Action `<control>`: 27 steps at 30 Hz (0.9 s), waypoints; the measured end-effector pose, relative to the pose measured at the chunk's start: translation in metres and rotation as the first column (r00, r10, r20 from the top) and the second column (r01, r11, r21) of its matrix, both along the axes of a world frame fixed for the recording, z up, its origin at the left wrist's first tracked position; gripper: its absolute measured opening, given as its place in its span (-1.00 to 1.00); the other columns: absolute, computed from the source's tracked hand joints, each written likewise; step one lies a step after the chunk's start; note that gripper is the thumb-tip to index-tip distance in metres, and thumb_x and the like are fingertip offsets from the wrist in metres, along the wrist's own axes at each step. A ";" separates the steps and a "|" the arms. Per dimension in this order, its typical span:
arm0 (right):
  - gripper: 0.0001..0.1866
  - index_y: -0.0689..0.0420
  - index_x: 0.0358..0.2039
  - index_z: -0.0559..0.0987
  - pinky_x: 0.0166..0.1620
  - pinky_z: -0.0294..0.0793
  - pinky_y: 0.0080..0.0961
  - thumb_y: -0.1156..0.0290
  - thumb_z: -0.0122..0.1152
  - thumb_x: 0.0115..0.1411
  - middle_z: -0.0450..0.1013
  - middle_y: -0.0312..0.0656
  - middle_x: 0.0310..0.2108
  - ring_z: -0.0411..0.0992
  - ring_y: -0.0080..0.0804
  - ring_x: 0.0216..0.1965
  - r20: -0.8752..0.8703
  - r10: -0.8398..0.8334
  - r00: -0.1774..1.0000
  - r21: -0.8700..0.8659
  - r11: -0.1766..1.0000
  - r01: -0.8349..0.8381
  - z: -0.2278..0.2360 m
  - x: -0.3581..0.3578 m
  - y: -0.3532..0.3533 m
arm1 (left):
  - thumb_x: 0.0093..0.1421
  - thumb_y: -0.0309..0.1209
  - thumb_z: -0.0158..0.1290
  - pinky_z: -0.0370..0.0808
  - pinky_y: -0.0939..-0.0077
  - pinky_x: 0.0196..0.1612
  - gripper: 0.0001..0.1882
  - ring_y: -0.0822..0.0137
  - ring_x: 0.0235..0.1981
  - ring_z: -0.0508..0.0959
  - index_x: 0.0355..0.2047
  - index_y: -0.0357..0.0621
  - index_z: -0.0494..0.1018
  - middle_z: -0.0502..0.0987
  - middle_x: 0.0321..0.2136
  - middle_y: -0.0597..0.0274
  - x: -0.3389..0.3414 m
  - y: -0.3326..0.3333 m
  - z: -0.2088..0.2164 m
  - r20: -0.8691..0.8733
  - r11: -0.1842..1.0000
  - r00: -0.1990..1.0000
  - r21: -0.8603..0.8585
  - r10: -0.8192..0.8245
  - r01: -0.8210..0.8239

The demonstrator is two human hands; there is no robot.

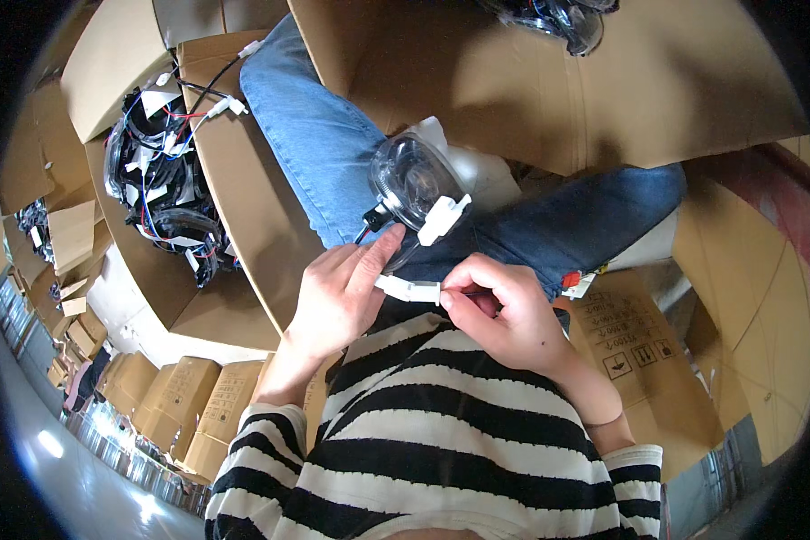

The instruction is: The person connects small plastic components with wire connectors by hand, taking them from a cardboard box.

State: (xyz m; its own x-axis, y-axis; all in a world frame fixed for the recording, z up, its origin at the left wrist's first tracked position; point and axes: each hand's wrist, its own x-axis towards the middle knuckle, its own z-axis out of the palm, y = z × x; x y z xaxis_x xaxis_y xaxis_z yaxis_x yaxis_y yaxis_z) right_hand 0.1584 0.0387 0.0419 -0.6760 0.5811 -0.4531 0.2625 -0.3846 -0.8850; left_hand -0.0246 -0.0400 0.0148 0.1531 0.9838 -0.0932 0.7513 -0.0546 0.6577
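In front of my striped shirt, my left hand (339,292) is closed around one end of a white plastic connector (409,289). Thumb and fingers of my right hand (506,310) pinch the connector's other end, where a thin dark wire seems to run in; the fingers partly hide it. Just beyond my hands, a round lamp with a transparent lens (412,175) rests on my lap. A second white connector (443,220) lies against the lamp's near right side. A black plug-like part (377,216) sits at its lower left, close to my left fingertips.
To the left stands an open cardboard box (234,202) holding several wired lamps (166,180). Another large carton (549,108) opens ahead, with a dark lamp (567,22) at its top. A closed carton (634,360) is at right; stacked cartons (184,405) stand at lower left.
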 end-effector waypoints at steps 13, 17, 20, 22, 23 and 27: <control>-0.94 0.23 -0.56 0.39 -0.63 0.19 -0.70 0.56 0.07 -0.03 0.31 -0.27 -0.69 0.25 -0.64 -0.70 0.104 -0.057 0.993 0.056 0.997 0.052 0.000 0.017 0.004 | -0.23 -0.62 0.03 0.33 0.48 -0.59 -0.42 0.27 -0.71 0.36 -0.08 -0.19 0.31 0.39 -0.66 0.20 -0.003 -0.005 -0.003 0.167 0.994 0.985 -0.104 0.045 -0.028; -0.95 0.22 -0.56 0.40 -0.66 0.13 -0.72 0.57 0.09 -0.05 0.30 -0.30 -0.70 0.20 -0.66 -0.72 0.074 -0.043 0.996 0.101 0.994 0.035 0.002 0.027 0.013 | -0.11 -0.58 0.01 0.28 0.50 -0.61 -0.63 0.31 -0.73 0.32 -0.20 -0.21 0.41 0.35 -0.71 0.23 -0.007 -0.007 -0.005 0.412 0.980 0.898 -0.182 0.154 -0.085; -0.95 0.22 -0.56 0.40 -0.67 0.10 -0.72 0.57 0.09 -0.05 0.30 -0.32 -0.69 0.18 -0.67 -0.73 0.044 -0.007 0.999 0.118 0.993 0.002 0.010 0.028 0.019 | -0.03 -0.59 -0.06 0.29 0.57 -0.59 -0.68 0.37 -0.70 0.38 -0.19 -0.27 0.39 0.36 -0.68 0.20 -0.015 -0.005 0.002 0.578 0.981 0.810 -0.193 0.098 0.020; -0.95 0.22 -0.56 0.40 -0.67 0.10 -0.72 0.57 0.09 -0.06 0.30 -0.32 -0.69 0.18 -0.67 -0.73 0.030 0.017 0.999 0.103 0.994 -0.020 0.011 0.028 0.021 | 0.00 -0.58 -0.09 0.31 0.60 -0.57 -0.69 0.40 -0.69 0.40 -0.19 -0.30 0.38 0.40 -0.64 0.20 -0.010 -0.006 0.008 0.642 0.948 0.724 -0.313 0.253 -0.054; -0.95 0.21 -0.56 0.40 -0.67 0.09 -0.72 0.57 0.09 -0.06 0.30 -0.32 -0.69 0.18 -0.68 -0.73 0.022 0.020 1.000 0.114 0.993 -0.023 0.010 0.028 0.022 | 0.03 -0.58 -0.12 0.34 0.62 -0.56 -0.71 0.42 -0.68 0.41 -0.18 -0.33 0.36 0.43 -0.60 0.20 -0.006 -0.007 0.011 0.678 0.894 0.614 -0.434 0.404 -0.110; -0.95 0.21 -0.56 0.40 -0.66 0.11 -0.69 0.57 0.09 -0.06 0.31 -0.29 -0.67 0.21 -0.64 -0.72 0.007 0.047 0.999 0.118 0.992 -0.047 0.009 0.027 0.026 | 0.09 -0.52 -0.15 0.37 0.64 -0.57 -0.73 0.48 -0.68 0.43 -0.20 -0.37 0.36 0.45 -0.64 0.18 -0.009 -0.014 0.011 0.684 0.905 0.606 -0.395 0.406 -0.160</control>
State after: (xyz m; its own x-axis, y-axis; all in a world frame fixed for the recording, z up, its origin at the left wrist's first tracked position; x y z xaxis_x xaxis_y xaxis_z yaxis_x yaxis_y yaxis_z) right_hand 0.1852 0.0642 0.0509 -0.7020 0.5986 -0.3858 0.2816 -0.2643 -0.9224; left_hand -0.0334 -0.0539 0.0261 0.0082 0.9399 -0.3414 -0.0484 0.3414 0.9387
